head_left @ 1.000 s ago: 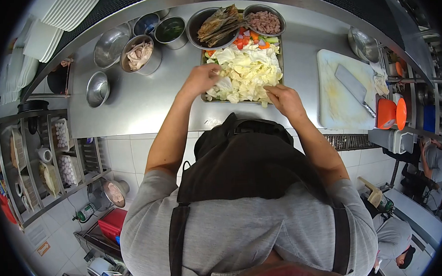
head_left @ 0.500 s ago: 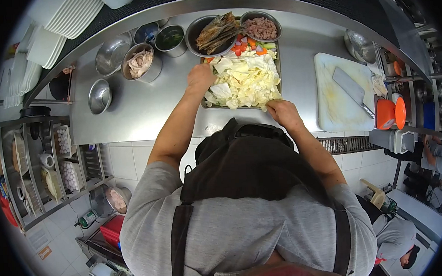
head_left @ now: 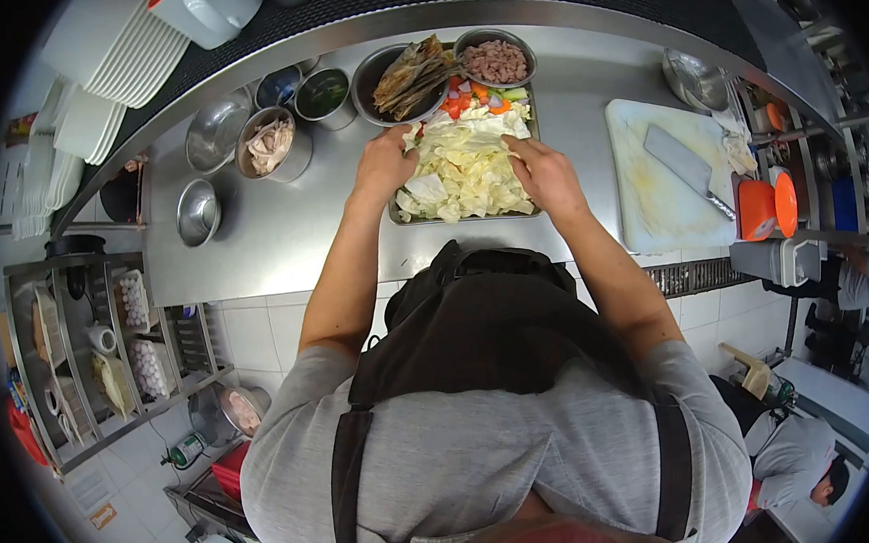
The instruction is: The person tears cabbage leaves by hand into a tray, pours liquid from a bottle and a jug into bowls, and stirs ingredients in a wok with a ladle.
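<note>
A metal tray (head_left: 463, 220) on the steel counter holds a heap of cut pale-green cabbage (head_left: 464, 172). Diced red, orange and purple vegetables (head_left: 467, 103) lie at its far end. At the tray's left side, my left hand (head_left: 386, 164) touches the cabbage edge, thumb apart from the bent fingers. My right hand (head_left: 547, 175) rests against the heap's upper right, its fingers reaching inward over the leaves and the thumb separate. The undersides of both hands are hidden. Just beyond the tray stand a bowl of dried fish (head_left: 410, 81) and a bowl of diced meat (head_left: 495, 62).
To the right, a cleaver (head_left: 679, 163) lies on a white cutting board (head_left: 648, 211), near an orange container (head_left: 757, 210). On the left are metal bowls (head_left: 199, 213) and a pot of pale meat strips (head_left: 271, 147). A shelf edge (head_left: 392, 28) overhangs the counter's back. Another person (head_left: 793, 459) is at lower right.
My right hand has moved from the tray's near right corner up to the heap's upper right side. My left hand has stayed by the left edge, its fingers now more spread.
</note>
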Demonstrator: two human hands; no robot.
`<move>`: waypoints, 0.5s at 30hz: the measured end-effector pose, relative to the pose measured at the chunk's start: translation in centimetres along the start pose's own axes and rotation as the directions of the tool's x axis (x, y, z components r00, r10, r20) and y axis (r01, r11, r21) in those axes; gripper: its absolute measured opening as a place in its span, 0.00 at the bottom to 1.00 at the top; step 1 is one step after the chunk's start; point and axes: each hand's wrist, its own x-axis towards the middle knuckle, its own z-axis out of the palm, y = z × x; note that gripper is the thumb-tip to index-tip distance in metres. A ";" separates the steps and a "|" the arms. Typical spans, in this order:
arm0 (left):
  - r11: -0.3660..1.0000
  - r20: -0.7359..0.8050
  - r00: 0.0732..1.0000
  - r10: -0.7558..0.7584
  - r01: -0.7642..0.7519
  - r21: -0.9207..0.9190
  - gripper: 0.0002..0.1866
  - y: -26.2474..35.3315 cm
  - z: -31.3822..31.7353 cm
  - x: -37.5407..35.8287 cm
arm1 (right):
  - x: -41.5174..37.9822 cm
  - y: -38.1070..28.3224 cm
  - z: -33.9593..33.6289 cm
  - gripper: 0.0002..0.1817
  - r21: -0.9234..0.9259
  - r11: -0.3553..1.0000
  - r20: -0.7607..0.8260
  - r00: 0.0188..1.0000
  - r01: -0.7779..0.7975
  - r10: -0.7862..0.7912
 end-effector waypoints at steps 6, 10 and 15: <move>0.980 -0.200 0.976 0.087 -0.120 -0.160 0.18 -2.3 -0.5 -4.1 | -4.0 3.4 -1.7 0.15 -0.014 0.967 0.013 0.967 -0.254 0.254; 0.993 -0.131 0.988 -0.078 0.088 0.073 0.20 -8.2 2.4 -6.9 | -10.9 6.5 -0.2 0.14 -0.242 0.930 0.172 0.930 -0.278 0.323; 0.973 0.059 0.975 -0.213 0.218 -0.083 0.22 -9.7 4.8 -8.4 | -12.9 6.4 0.5 0.13 -0.130 0.978 0.193 0.963 -0.164 0.187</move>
